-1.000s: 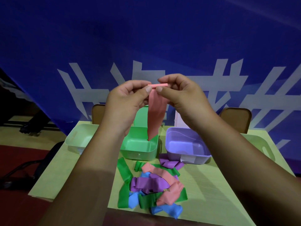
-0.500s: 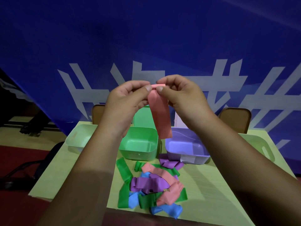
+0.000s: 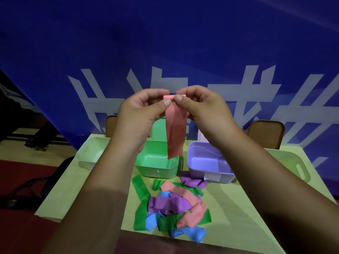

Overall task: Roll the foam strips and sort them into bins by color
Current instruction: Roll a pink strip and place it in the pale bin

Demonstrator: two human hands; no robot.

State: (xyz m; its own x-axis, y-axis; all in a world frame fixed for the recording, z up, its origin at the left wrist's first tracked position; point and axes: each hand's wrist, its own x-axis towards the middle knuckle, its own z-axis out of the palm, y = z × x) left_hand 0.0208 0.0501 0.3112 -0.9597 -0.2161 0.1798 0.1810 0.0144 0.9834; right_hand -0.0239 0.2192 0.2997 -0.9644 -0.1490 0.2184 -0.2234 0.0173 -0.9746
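Observation:
A pink foam strip [image 3: 175,132] hangs in the air above the bins, its top edge folded over into a small roll. My left hand [image 3: 141,114] and my right hand [image 3: 203,109] both pinch that rolled top edge between thumb and fingers. On the table below lies a pile of foam strips [image 3: 170,206] in green, purple, pink and blue. Behind the pile stand a green bin [image 3: 146,167] and a purple bin [image 3: 211,169], both showing bare bottoms.
A pale green bin [image 3: 88,153] sits at the table's left and another pale bin [image 3: 297,165] at the right. Two brown chair backs [image 3: 266,132] stand behind the yellow-green table [image 3: 238,217]. A blue banner fills the background.
The strip's hanging end swung from left to right and now hangs straighter. The rolled top edge has grown slightly between my fingers. Both hands stay raised in the same place.

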